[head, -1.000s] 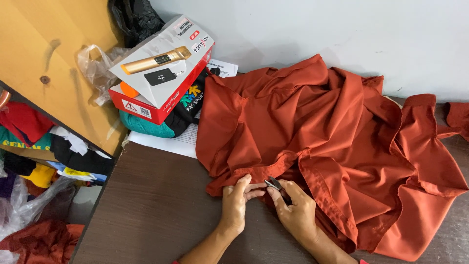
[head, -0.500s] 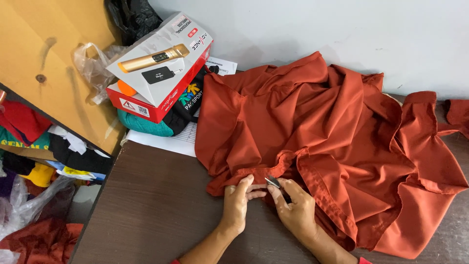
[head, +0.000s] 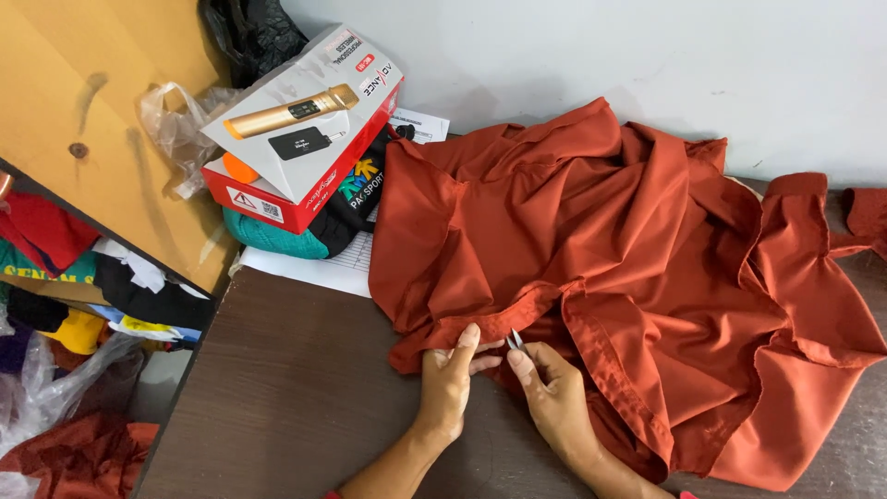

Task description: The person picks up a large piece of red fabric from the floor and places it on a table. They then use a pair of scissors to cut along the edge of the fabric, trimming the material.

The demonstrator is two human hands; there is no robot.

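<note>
A crumpled rust-orange garment (head: 628,240) lies spread over the dark brown table (head: 286,397). My left hand (head: 448,383) presses flat on the garment's lower hem near its left corner. Just to its right, my right hand (head: 552,397) pinches a small metal thread snipper (head: 516,340), whose tip points up at the folded hem between the two hands. Both forearms come in from the bottom edge.
At the table's back left stands a red and white box (head: 305,129) picturing a gold microphone, on top of folded dark and teal fabric (head: 314,226) and a sheet of paper (head: 314,268). A wooden panel (head: 83,120) and piled clothes (head: 65,277) fill the left side.
The hands stay at the hem, with only slight finger shifts. The view has drifted a little.
</note>
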